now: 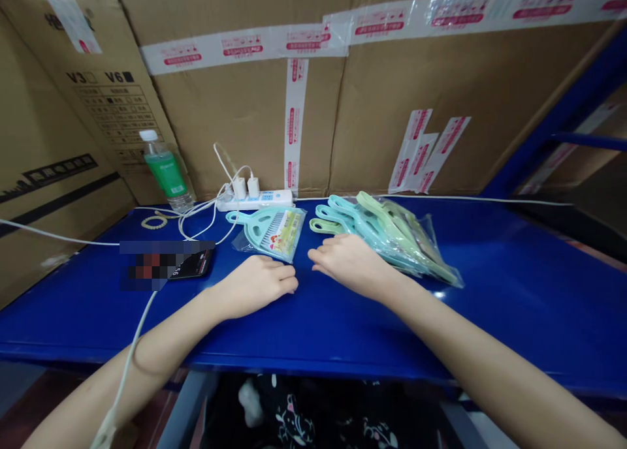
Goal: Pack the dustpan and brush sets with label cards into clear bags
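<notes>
Teal plastic dustpan [257,232] in a clear bag lies just beyond the flat, empty left hand [257,287], handle pointing left, while the open right hand [350,264] rests against a bagged stack of dustpans [392,230].

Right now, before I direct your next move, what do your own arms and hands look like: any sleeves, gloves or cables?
No sleeves: the left forearm and right forearm are bare. The left hand and right hand show no gloves, rings or watch. A thin white cable crosses the left forearm.

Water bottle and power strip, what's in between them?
White cords lie between the water bottle and the power strip, as the head view shows.
</notes>
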The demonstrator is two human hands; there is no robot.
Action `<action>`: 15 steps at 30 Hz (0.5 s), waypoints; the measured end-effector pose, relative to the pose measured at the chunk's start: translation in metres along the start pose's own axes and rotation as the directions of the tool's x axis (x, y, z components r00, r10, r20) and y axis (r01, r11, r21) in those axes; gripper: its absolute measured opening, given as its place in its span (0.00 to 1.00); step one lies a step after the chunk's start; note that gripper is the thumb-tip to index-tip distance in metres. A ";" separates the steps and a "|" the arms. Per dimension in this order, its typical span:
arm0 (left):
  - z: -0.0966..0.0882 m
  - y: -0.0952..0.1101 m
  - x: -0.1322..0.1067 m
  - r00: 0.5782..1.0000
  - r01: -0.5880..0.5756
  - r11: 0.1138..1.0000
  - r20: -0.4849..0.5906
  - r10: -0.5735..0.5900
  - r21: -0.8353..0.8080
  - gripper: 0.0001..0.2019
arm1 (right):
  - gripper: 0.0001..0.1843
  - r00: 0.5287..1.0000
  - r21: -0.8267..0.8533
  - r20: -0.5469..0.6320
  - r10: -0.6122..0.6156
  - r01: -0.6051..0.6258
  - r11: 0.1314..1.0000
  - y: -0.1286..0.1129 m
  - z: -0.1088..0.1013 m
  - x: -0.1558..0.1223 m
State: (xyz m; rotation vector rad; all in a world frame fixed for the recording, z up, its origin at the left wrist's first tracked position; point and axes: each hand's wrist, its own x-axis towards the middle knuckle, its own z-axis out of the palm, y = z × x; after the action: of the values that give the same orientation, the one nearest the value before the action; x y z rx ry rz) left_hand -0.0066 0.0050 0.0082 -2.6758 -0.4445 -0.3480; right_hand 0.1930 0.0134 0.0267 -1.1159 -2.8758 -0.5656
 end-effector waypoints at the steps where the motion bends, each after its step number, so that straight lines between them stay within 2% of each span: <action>1: -0.001 0.000 0.000 1.000 -0.003 1.000 -0.015 0.003 -0.014 0.16 | 0.07 1.000 0.002 -0.016 0.000 0.000 1.000 0.000 -0.001 0.000; 5: -0.002 0.001 0.001 0.999 0.009 0.999 -0.051 -0.012 -0.042 0.19 | 0.10 0.999 0.040 -0.039 0.024 -0.022 0.999 0.002 0.002 0.000; 9: 0.000 0.002 0.001 0.999 0.027 0.999 -0.031 -0.028 -0.027 0.21 | 0.09 0.998 0.071 -0.057 -0.008 0.012 0.997 0.004 0.008 0.000; 15: 0.002 -0.001 0.000 0.999 0.030 0.999 0.014 -0.030 -0.017 0.17 | 0.06 1.000 0.073 -0.017 -0.009 0.011 0.997 0.007 0.008 0.001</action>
State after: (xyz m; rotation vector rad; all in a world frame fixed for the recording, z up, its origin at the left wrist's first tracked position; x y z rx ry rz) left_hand -0.0064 0.0062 0.0070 -2.6922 -0.4878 -0.3443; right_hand 0.1975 0.0215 0.0212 -1.0820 -2.8640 -0.4643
